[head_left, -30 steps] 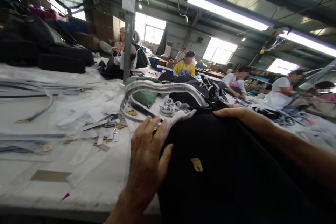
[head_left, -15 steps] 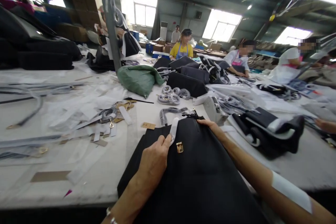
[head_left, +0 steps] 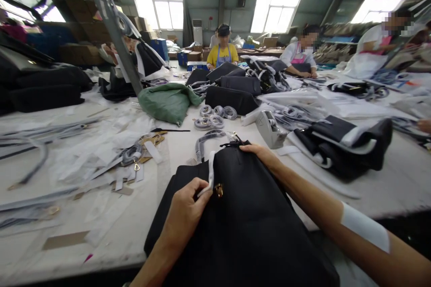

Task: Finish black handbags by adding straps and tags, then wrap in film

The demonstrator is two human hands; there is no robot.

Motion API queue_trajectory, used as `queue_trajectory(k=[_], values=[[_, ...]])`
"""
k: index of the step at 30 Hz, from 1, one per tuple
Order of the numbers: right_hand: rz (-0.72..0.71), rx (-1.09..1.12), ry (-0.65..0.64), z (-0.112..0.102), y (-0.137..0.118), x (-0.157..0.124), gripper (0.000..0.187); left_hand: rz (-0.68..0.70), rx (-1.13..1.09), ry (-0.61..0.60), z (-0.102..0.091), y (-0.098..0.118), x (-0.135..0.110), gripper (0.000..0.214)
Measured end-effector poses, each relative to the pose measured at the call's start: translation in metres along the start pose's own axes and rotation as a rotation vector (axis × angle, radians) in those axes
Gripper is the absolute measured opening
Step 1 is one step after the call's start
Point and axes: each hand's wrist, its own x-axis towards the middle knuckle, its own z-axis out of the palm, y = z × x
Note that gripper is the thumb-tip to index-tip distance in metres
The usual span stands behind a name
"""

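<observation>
A black bag (head_left: 249, 228) lies flat on the white table (head_left: 50, 215) right in front of me. It carries a small gold clasp (head_left: 218, 189) near its upper front. My left hand (head_left: 185, 213) is closed in a pinch on a white strip (head_left: 210, 171) that runs up beside the clasp. My right hand (head_left: 261, 153) rests on the bag's top edge, its fingers curled over that edge next to a plastic-wrapped handle (head_left: 210, 136).
Paper scraps, tags and wrapped straps (head_left: 128, 154) litter the table's left. A green bag (head_left: 166, 102), tape rolls (head_left: 212, 116), a tape dispenser (head_left: 269, 129) and more black bags (head_left: 343, 145) lie beyond. Several seated workers (head_left: 222, 51) face the far end.
The bag has come down from near my face to lie flat. My left hand went from open on the bag to pinching the white strip. The view tilted down.
</observation>
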Motion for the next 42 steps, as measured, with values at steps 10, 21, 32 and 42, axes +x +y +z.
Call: queue_trajectory(k=[10, 21, 32, 42], values=[[-0.974, -1.025, -0.143, 0.003, 0.017, -0.023, 0.037, -0.379, -0.174, -0.123, 0.009, -0.029, -0.018, 0.039], [-1.086, -1.442, -0.621, 0.039, 0.055, 0.015, 0.036, -0.379, 0.568, -0.286, 0.021, -0.006, -0.017, 0.023], [-1.186, -1.497, -0.641, 0.044, 0.050, 0.023, 0.021, -0.686, -1.115, -0.132, 0.018, -0.015, -0.010, 0.043], [-1.054, -1.677, -0.657, 0.031, 0.044, 0.061, 0.015, -0.775, -1.210, -0.225, 0.035, -0.002, -0.032, 0.042]])
